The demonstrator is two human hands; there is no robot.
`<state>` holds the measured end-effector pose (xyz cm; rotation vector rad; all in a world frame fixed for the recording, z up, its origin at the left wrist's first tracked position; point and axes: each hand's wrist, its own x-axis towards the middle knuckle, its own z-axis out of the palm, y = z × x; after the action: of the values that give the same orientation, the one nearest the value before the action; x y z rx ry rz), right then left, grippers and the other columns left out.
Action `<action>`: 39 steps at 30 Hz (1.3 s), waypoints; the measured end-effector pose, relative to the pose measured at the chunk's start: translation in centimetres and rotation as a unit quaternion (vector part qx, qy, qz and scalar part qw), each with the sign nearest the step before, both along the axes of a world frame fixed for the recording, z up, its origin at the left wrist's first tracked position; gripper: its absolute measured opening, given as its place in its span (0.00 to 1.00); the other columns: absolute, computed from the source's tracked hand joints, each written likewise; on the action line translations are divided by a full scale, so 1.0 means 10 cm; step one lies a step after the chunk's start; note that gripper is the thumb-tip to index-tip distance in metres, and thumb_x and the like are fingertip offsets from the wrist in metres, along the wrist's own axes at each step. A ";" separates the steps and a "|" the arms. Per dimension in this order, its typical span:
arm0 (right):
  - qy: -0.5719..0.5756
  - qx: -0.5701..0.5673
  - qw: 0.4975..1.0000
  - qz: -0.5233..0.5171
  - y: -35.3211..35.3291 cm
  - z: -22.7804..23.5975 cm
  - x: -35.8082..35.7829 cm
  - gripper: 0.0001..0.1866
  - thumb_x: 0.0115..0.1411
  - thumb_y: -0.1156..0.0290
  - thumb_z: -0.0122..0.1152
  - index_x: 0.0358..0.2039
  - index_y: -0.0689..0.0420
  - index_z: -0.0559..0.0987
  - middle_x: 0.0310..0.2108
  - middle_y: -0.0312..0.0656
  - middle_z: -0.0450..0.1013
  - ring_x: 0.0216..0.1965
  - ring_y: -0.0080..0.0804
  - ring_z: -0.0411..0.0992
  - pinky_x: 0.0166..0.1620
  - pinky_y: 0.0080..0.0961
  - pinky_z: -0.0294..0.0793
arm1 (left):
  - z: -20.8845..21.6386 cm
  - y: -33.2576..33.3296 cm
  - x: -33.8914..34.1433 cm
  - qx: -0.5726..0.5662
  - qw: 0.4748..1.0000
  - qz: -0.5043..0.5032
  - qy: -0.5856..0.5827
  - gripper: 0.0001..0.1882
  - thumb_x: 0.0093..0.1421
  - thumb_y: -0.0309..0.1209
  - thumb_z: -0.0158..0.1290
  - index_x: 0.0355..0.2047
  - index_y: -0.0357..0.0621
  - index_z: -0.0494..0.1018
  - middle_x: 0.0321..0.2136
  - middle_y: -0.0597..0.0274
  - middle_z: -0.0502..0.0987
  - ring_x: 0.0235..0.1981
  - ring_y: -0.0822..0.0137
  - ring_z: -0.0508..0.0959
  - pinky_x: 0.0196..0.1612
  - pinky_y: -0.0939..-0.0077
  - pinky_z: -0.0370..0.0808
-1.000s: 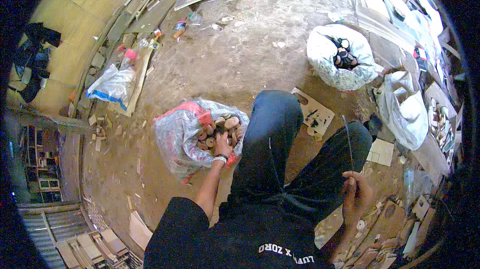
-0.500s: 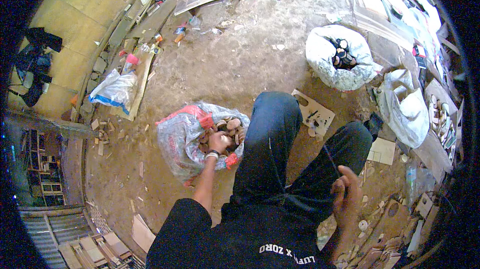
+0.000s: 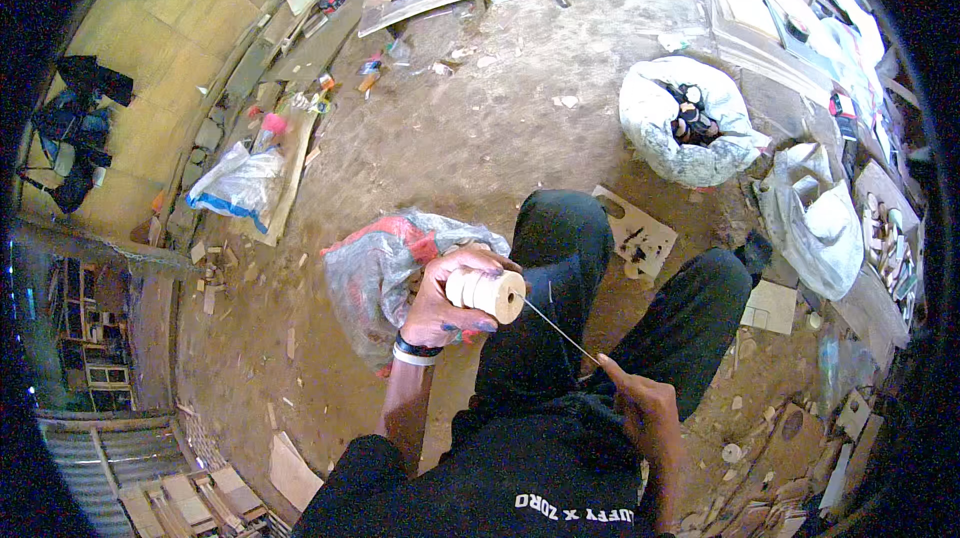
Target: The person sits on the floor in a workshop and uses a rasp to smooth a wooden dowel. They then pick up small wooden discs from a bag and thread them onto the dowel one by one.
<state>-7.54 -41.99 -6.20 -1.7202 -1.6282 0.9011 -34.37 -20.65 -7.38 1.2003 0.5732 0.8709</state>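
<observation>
My left hand (image 3: pixel 432 303) is closed round a short stack of pale wooden discs (image 3: pixel 485 294), held above the near side of a grey and red plastic sack (image 3: pixel 365 278). A dark hole shows in the middle of the end disc, which faces right. My right hand (image 3: pixel 642 403), lower and to the right, pinches the near end of a thin metal rod (image 3: pixel 560 329). The rod slants up and left, its far tip at the disc's hole; how deep it reaches in, I cannot tell. My left hand and forearm hide much of the sack's mouth.
A white sack (image 3: pixel 640 113) with dark-edged round pieces inside stands at the far right, another white sack (image 3: pixel 815 228) beside it. Between my legs and the first sack lies a board with cut-outs (image 3: pixel 640 230). Wood scraps (image 3: pixel 215 268) and a white-blue bag (image 3: pixel 235 181) lie to the left.
My left hand has come up out of the sack and toward me, now with stacked wooden discs in it. The right hand has moved left, bringing the rod's tip to them.
</observation>
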 end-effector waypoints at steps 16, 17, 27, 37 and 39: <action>-0.029 -0.051 0.997 0.043 -0.01 0.23 0.07 0.38 0.42 0.90 0.54 0.57 0.50 0.79 0.24 0.46 0.74 0.22 0.37 0.75 0.30 0.29 0.74 | 0.63 0.05 0.52 0.301 0.902 -0.251 0.182 0.39 0.35 0.39 0.79 0.49 0.43 0.78 0.53 0.58 0.79 0.53 0.56 0.80 0.56 0.60 0.76; -0.004 -0.012 1.000 0.019 0.00 0.22 0.07 0.36 0.45 0.90 0.54 0.57 0.52 0.79 0.23 0.45 0.74 0.22 0.35 0.74 0.30 0.29 0.74 | 0.62 0.00 0.57 0.193 0.937 -0.243 0.159 0.48 0.34 0.42 0.79 0.57 0.46 0.72 0.60 0.52 0.73 0.59 0.49 0.75 0.60 0.54 0.73; 0.254 0.011 0.955 -0.150 -0.52 -0.04 0.70 0.16 0.67 0.71 0.55 0.53 0.62 0.71 0.55 0.50 0.70 0.49 0.37 0.73 0.51 0.30 0.74 | 0.44 -0.66 1.47 0.202 0.958 -0.125 -0.163 0.23 0.73 0.45 0.39 0.49 0.41 0.75 0.58 0.50 0.72 0.67 0.48 0.63 0.70 0.46 0.53; -0.155 0.091 0.983 -0.041 -0.67 0.64 0.82 0.21 0.69 0.60 0.54 0.51 0.66 0.73 0.50 0.50 0.74 0.53 0.44 0.73 0.57 0.37 0.70 | 0.99 -0.67 1.65 0.330 0.926 -0.181 -0.011 0.29 0.67 0.44 0.47 0.63 0.40 0.61 0.65 0.45 0.60 0.68 0.42 0.58 0.68 0.50 0.56; -0.057 -0.008 0.998 -0.022 -0.51 0.65 0.72 0.17 0.67 0.65 0.58 0.50 0.64 0.74 0.47 0.49 0.76 0.49 0.41 0.75 0.53 0.34 0.72 | 0.84 -0.57 1.51 0.370 0.914 -0.165 0.027 0.30 0.66 0.46 0.51 0.61 0.39 0.63 0.64 0.41 0.62 0.66 0.42 0.61 0.66 0.53 0.60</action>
<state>-0.32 -47.13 0.29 -1.8416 -1.6528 0.8083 -19.24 -26.32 1.02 1.9477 0.0493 0.7816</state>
